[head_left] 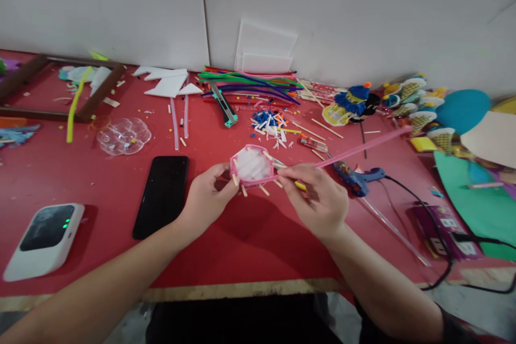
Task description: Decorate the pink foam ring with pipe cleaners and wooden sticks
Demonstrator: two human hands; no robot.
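Between both hands, above the red table, is a small white disc (253, 164) with short wooden sticks round its edge and a pink pipe cleaner (363, 146) run along the rim. My left hand (212, 191) pinches the disc's left edge between thumb and fingers. At the right edge, my right hand (312, 193) pinches the pink pipe cleaner close to the disc. The pipe cleaner's long free end sticks out to the upper right behind that hand. Fingertips partly cover both sides of the disc.
A black phone (161, 196) and a white device (44, 242) lie left. Behind the disc are a cutter (223, 105), pipe cleaners (250, 83) and a heap of small pieces (270, 122). To the right sits a blue glue gun (358, 177) with its cord near a purple box (447, 231).
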